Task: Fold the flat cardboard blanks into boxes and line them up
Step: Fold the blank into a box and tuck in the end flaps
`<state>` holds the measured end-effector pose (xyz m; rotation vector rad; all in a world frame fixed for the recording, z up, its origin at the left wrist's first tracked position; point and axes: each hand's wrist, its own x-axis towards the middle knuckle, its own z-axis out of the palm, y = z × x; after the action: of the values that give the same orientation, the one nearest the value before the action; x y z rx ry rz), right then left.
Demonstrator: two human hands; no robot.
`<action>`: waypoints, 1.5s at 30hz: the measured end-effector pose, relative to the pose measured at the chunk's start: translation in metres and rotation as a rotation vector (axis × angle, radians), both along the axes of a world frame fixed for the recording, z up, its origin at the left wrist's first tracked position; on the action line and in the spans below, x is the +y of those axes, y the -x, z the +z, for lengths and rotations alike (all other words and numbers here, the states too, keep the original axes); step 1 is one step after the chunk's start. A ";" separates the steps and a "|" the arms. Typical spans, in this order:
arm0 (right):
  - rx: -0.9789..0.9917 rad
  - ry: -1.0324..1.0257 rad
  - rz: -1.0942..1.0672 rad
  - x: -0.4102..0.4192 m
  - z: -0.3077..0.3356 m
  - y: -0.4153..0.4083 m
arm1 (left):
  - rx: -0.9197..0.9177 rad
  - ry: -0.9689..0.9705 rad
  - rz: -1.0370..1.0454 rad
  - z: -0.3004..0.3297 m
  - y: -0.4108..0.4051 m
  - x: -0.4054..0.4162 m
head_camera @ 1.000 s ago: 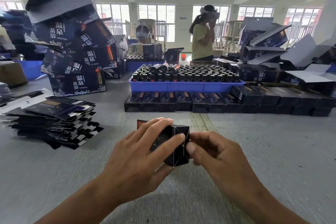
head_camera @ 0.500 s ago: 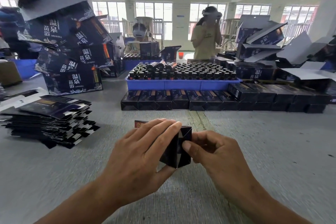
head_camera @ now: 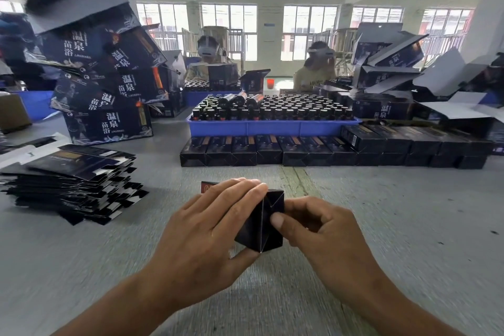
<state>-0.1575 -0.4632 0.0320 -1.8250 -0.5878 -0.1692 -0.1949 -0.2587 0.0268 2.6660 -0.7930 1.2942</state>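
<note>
Glossy black cardboard box (head_camera: 259,222), creased, gripped by both hands.

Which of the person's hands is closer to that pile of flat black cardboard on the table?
The left. The left hand grips the small black box on the side facing the stack of flat blanks; the right hand pinches the box's far side.

The left hand (head_camera: 203,229) covers most of the small box (head_camera: 263,224); its far end barely shows. The stack of flat blanks (head_camera: 68,180) runs off the left edge; its print is blurred.
</note>
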 end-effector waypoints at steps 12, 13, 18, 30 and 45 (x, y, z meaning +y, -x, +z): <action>0.168 -0.105 0.086 0.003 -0.002 -0.005 | 0.011 -0.148 -0.068 -0.006 -0.005 -0.002; 0.197 -0.137 0.081 0.001 -0.002 -0.008 | 0.008 -0.102 -0.044 -0.006 -0.005 -0.001; 0.279 -0.117 0.117 -0.004 -0.002 -0.012 | 0.201 0.522 0.116 -0.001 -0.004 0.007; 0.220 -0.028 0.131 -0.002 -0.002 -0.010 | 0.713 1.221 -0.325 0.007 -0.004 0.006; 0.235 -0.306 0.175 -0.007 0.001 -0.017 | 0.569 1.126 -0.313 0.004 0.000 0.001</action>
<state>-0.1403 -0.4706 0.0328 -1.4646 -0.5203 0.0706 -0.1953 -0.2576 0.0303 1.7193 -0.2337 0.5434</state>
